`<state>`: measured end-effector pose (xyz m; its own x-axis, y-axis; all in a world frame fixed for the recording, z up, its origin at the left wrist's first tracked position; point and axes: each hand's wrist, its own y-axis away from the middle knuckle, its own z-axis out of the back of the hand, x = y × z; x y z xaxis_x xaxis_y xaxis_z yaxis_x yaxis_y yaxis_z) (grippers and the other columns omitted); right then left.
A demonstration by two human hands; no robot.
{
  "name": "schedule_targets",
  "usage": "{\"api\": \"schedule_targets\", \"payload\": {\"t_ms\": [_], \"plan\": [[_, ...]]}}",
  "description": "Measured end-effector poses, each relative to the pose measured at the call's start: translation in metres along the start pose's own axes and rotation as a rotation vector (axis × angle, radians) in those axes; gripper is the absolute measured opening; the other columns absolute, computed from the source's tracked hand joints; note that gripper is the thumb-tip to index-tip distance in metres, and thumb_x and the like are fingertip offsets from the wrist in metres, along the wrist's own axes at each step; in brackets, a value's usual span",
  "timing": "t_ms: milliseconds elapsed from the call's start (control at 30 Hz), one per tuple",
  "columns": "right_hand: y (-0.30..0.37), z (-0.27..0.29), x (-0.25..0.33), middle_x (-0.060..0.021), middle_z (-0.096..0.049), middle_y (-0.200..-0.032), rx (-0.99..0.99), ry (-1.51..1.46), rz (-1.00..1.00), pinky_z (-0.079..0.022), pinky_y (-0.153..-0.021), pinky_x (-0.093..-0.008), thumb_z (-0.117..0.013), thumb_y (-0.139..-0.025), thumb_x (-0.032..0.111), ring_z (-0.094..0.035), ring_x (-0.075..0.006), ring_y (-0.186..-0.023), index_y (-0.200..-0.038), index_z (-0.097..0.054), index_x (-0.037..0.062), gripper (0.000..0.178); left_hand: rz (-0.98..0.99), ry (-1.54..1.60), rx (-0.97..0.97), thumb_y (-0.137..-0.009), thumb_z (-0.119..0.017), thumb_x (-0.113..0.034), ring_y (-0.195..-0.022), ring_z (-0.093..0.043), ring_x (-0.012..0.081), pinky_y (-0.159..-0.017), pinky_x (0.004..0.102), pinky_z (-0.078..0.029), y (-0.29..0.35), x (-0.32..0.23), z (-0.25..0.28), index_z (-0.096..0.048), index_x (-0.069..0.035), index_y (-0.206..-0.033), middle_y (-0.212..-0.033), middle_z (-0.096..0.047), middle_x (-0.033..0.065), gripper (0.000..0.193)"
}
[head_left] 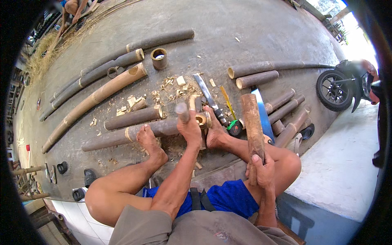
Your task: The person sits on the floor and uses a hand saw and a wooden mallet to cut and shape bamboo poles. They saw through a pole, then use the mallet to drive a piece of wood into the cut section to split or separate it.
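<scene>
My left hand [191,130] is closed around an upright wooden handle [182,112], blurred at its top; its working end is hidden. Under that hand lies a bamboo pole [159,128] with an opening cut near its right end. My bare left foot [148,139] rests against the pole, and my right foot [214,132] is beside the opening. In my right hand [263,173], a thick wooden club [253,126] stands upright over my right thigh, gripped at its narrow lower end. A shorter bamboo piece [134,118] lies just beyond the pole.
A machete [208,96], a tape measure [234,128] with its yellow blade out, and a handsaw [264,118] lie ahead. Long bamboo poles [98,96] lie left, more pieces [288,104] right. Wood chips [169,92] litter the floor. A motorcycle [337,87] stands right; another person [72,8] crouches far left.
</scene>
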<state>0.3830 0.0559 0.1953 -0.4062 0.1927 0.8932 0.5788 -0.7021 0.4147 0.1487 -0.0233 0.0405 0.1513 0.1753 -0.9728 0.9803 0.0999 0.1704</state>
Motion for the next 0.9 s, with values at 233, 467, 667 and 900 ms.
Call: {"api": "schedule_targets", "payload": {"t_ms": [233, 467, 667, 900], "plan": [[-0.018, -0.011, -0.016, -0.0086, -0.061, -0.067, -0.024, -0.108, 0.014, -0.051, -0.043, -0.0306, -0.066, -0.099, 0.044, -0.061, -0.0178, -0.049, -0.11, -0.058, 0.0006, 0.045, 0.322, 0.37, -0.099, -0.095, -0.071, -0.026, -0.054, -0.044, 0.0061, -0.049, 0.0258, -0.035, -0.021, -0.041, 0.01, -0.052, -0.013, -0.077, -0.065, -0.046, -0.0043, 0.029], [-0.028, -0.01, -0.028, -0.006, -0.061, -0.072, 0.005, -0.189, -0.002, -0.05, -0.047, -0.0309, -0.068, -0.098, 0.041, -0.06, -0.0161, -0.053, -0.113, -0.059, 0.0013, 0.044, -0.159, -0.376, 0.716, -0.089, -0.074, -0.022, -0.068, -0.059, 0.0213, -0.064, 0.0376, -0.051, -0.086, -0.076, 0.01, -0.066, -0.008, -0.085, -0.071, -0.061, 0.0046, 0.016], [-0.022, -0.01, -0.031, -0.0059, -0.06, -0.07, -0.012, -0.224, -0.026, -0.05, -0.047, -0.0314, -0.066, -0.099, 0.039, -0.06, -0.0162, -0.052, -0.112, -0.058, 0.0012, 0.041, -0.853, -1.456, 1.12, -0.068, -0.08, -0.011, -0.097, -0.062, 0.0372, -0.084, 0.0454, -0.056, -0.112, -0.016, 0.09, -0.07, -0.012, -0.123, -0.086, -0.07, 0.0137, 0.055], [-0.023, -0.013, -0.028, -0.0057, -0.059, -0.069, -0.03, -0.224, -0.041, -0.051, -0.047, -0.0322, -0.067, -0.098, 0.04, -0.06, -0.0174, -0.052, -0.113, -0.058, 0.002, 0.041, -0.679, -1.519, 1.303, -0.067, -0.08, -0.018, -0.102, -0.062, 0.0376, -0.092, 0.0447, -0.053, -0.139, 0.01, 0.1, -0.063, -0.015, -0.136, -0.093, -0.071, 0.0161, 0.072]]}}
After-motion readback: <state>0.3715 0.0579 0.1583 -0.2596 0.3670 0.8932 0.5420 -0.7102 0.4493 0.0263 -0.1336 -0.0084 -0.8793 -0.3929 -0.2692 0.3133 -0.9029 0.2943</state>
